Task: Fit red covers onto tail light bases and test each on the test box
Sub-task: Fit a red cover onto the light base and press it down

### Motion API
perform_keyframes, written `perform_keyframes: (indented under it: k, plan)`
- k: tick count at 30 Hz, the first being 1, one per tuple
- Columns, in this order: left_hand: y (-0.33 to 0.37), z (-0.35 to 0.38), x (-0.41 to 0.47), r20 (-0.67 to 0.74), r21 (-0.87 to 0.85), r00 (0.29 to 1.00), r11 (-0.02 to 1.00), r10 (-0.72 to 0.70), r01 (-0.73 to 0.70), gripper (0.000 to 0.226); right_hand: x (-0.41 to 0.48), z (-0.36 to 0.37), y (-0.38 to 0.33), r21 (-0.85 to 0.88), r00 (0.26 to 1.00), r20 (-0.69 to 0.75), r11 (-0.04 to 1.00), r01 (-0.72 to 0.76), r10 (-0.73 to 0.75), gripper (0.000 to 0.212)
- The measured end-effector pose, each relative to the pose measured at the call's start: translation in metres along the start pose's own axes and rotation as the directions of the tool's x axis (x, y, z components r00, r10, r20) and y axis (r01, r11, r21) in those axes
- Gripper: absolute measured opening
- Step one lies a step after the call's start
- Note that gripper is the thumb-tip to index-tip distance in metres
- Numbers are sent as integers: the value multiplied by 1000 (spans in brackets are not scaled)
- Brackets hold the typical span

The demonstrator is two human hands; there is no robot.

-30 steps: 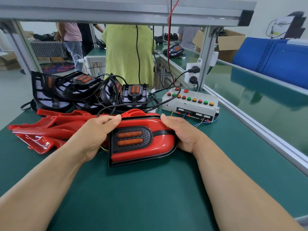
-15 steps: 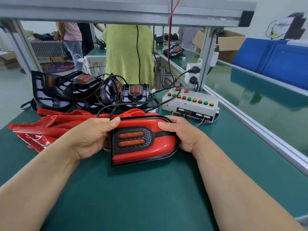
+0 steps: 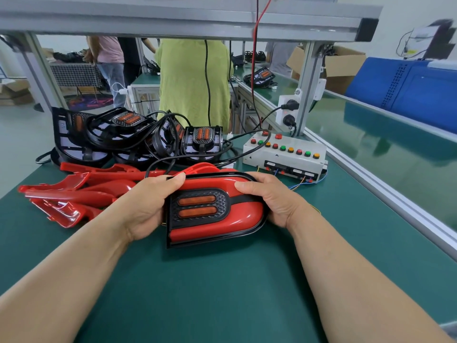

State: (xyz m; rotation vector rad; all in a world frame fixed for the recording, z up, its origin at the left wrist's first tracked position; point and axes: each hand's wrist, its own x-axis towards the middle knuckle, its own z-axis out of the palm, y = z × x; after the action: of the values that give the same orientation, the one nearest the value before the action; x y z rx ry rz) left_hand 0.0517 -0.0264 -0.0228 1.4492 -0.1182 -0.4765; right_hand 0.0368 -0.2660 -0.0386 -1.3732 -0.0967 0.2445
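Note:
A tail light (image 3: 237, 216) with a red cover on its black base lies in front of me on the green table (image 3: 222, 293), tilted slightly. My left hand (image 3: 146, 204) grips its left end, thumb on the top edge. My right hand (image 3: 272, 199) grips its rounded right end, thumb pressing on the red cover. Loose red covers (image 3: 74, 194) are piled to the left. Several bare black bases (image 3: 128, 139) with cables sit behind them. The white test box (image 3: 284, 157) with coloured buttons stands at the back right.
A power strip (image 3: 288, 112) hangs on the aluminium frame post behind the test box. A conveyor belt (image 3: 395, 154) runs along the right. A person in a green top (image 3: 193, 82) stands beyond the table.
Both hands have tightened on the tail light; my right thumb slid further onto the red cover and the light shifted slightly towards me.

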Motion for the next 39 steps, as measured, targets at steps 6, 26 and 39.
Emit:
perform_keyframes:
  k: [6, 26, 39]
  plan:
    - [3, -4, -1, 92, -111, 996, 993, -19, 29, 44, 1, 2, 2, -11, 1000, -27, 1000, 14, -15, 29]
    - [-4, -3, 5, 1, -106, 1000, 994, 10, -10, 49, 11, 2, -2, -118, 971, -238, 993, -7, -22, 50]
    - [0, -3, 1, 39, -181, 999, 983, -12, 19, 51, 9, -6, -3, 135, 991, -96, 988, -80, 93, 74]
